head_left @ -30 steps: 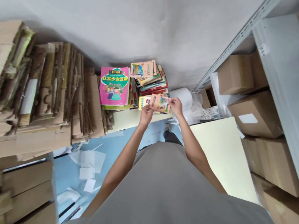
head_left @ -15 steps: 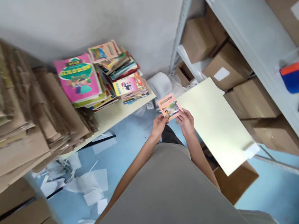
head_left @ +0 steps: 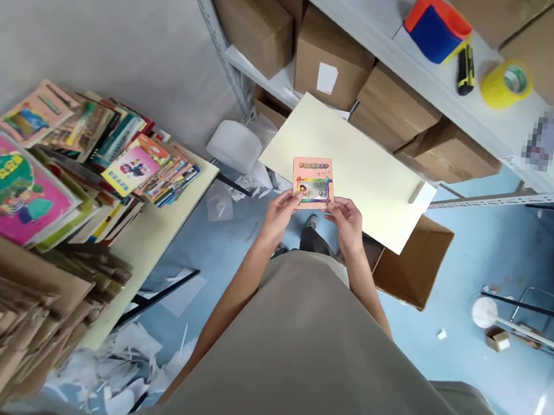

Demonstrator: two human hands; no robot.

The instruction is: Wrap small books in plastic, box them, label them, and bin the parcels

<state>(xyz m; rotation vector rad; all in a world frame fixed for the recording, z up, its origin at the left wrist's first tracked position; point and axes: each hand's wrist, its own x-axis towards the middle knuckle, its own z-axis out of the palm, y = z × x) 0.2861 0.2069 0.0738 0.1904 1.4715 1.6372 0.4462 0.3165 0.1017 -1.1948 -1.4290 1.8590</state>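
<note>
Between my two hands is a small peach-coloured book (head_left: 314, 180) with a picture on its cover, cover side up. My left hand (head_left: 280, 213) pinches its lower left corner, thumb on top. At the lower right corner, my right hand (head_left: 347, 221) grips it with the fingers mostly underneath. The book is held over the near edge of a pale cream table (head_left: 355, 166). A small white block (head_left: 416, 192) lies near that table's right end.
To the left, stacked books (head_left: 127, 165) and flattened cardboard (head_left: 5, 298) cover much of another cream table (head_left: 152, 237). Shelves with cardboard boxes (head_left: 333, 52) stand ahead, holding yellow tape (head_left: 508, 84) and a cutter (head_left: 466, 70). An open carton (head_left: 412, 264) and paper scraps (head_left: 126, 363) are on the floor.
My view has turned to the right, so the book stacks sit further left and the shelf shows more. The book, still in both hands, now lies before the cream table.
</note>
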